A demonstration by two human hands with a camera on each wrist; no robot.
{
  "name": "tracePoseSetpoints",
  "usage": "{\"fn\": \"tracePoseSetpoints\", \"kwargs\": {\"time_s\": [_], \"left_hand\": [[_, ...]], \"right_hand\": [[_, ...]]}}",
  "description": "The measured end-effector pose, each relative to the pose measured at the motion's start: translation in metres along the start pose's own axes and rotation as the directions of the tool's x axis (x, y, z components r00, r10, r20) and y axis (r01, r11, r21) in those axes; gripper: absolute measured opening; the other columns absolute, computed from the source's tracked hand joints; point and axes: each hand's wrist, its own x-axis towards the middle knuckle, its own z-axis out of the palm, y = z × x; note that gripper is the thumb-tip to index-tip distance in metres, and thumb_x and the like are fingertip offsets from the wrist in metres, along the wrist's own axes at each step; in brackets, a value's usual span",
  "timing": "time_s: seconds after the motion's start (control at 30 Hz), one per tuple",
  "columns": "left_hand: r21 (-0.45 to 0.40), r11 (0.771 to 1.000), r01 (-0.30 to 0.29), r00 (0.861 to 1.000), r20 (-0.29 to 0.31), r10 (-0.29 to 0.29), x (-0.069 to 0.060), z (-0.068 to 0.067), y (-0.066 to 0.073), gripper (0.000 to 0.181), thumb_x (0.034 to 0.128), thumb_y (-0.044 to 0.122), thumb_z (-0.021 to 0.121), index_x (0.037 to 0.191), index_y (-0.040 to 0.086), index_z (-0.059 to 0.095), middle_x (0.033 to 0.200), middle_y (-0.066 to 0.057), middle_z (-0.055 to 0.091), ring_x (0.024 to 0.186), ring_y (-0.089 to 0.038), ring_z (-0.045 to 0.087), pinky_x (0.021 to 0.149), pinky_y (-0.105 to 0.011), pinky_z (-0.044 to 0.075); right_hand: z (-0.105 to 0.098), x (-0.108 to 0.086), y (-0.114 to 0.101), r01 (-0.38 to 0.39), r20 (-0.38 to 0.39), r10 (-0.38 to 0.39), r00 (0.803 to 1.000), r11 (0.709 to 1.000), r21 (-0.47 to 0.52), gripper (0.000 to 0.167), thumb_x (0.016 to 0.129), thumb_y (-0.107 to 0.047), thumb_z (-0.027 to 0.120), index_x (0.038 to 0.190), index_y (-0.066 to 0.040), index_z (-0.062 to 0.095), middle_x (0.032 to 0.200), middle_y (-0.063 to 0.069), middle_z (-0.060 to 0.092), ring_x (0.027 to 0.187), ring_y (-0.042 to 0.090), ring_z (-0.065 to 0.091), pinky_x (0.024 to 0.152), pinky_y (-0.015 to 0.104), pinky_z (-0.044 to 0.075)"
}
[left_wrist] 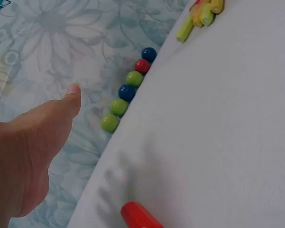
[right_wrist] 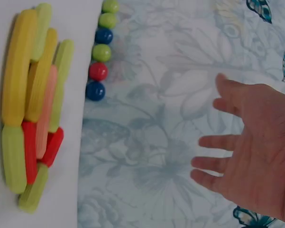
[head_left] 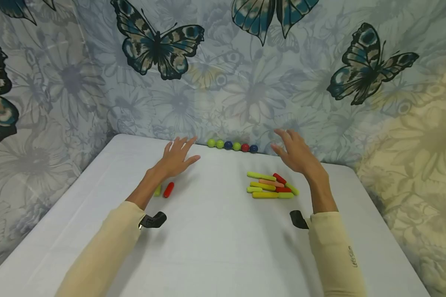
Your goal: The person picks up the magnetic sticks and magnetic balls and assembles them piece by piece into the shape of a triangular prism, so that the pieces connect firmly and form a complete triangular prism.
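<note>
My left hand (head_left: 175,160) hovers over the table's left part with fingers spread, holding nothing; below it lie a red stick (head_left: 169,189) and a green piece (head_left: 157,191), partly hidden by the wrist. On the right, my right hand (head_left: 296,154) is raised with fingers apart, empty, beyond a group of yellow (head_left: 265,195), green, red and orange sticks. Between the hands, a row of green, blue and red balls (head_left: 245,147) runs along the table's back edge. In the right wrist view the sticks (right_wrist: 19,71) lie side by side, touching.
A white cloth (head_left: 215,239) covers the table. Behind it hangs a patterned fabric (head_left: 252,95) with flowers and butterflies, also along the left and right sides. Black devices (head_left: 154,220) are strapped at both wrists.
</note>
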Motion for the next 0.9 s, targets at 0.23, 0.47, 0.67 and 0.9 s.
{"fn": "tracePoseSetpoints", "kwargs": {"time_s": [0.23, 0.47, 0.67, 0.9], "left_hand": [[0.005, 1.0, -0.008, 0.999, 0.049, 0.007, 0.02, 0.019, -0.011, 0.069, 0.1112, 0.044, 0.045, 0.166, 0.009, 0.022, 0.169, -0.019, 0.034, 0.158, -0.038, 0.03, 0.127, -0.065, 0.017], [0.097, 0.989, -0.115, 0.993, -0.03, 0.119, 0.052, 0.034, -0.011, 0.048, 0.1104, 0.027, 0.051, 0.153, 0.004, 0.05, 0.152, -0.02, 0.056, 0.141, -0.04, 0.054, 0.115, -0.058, 0.044], [0.129, 0.983, -0.133, 0.991, 0.003, 0.134, 0.091, 0.052, 0.001, 0.048, 0.1096, 0.016, 0.05, 0.153, -0.002, 0.044, 0.156, -0.025, 0.047, 0.146, -0.04, 0.048, 0.117, -0.054, 0.044], [0.108, 0.99, -0.095, 0.99, 0.113, 0.083, 0.113, 0.062, 0.003, 0.059, 0.109, 0.011, 0.048, 0.163, 0.001, 0.026, 0.172, -0.023, 0.022, 0.158, -0.043, 0.028, 0.126, -0.057, 0.031]], "right_hand": [[0.007, -0.035, 0.013, 0.069, 0.198, -0.054, 0.979, 0.995, -0.067, 0.036, 0.107, -0.018, 0.058, 0.137, 0.003, 0.058, 0.136, 0.028, 0.062, 0.125, 0.047, 0.06, 0.104, 0.062, 0.051], [0.031, -0.063, 0.024, 0.08, 0.4, -0.033, 0.916, 0.992, -0.1, 0.031, 0.102, -0.009, 0.065, 0.131, 0.001, 0.067, 0.129, 0.02, 0.069, 0.119, 0.037, 0.064, 0.101, 0.054, 0.055], [0.054, -0.073, 0.04, 0.098, 0.353, -0.036, 0.935, 0.982, -0.161, 0.035, 0.097, -0.008, 0.071, 0.132, -0.005, 0.067, 0.129, 0.018, 0.068, 0.118, 0.037, 0.063, 0.102, 0.056, 0.054], [0.08, -0.073, 0.04, 0.182, 0.197, -0.128, 0.972, 0.94, -0.29, 0.02, 0.094, -0.005, 0.074, 0.113, -0.009, 0.071, 0.109, 0.013, 0.068, 0.088, 0.028, 0.058, 0.08, 0.041, 0.058]]}}
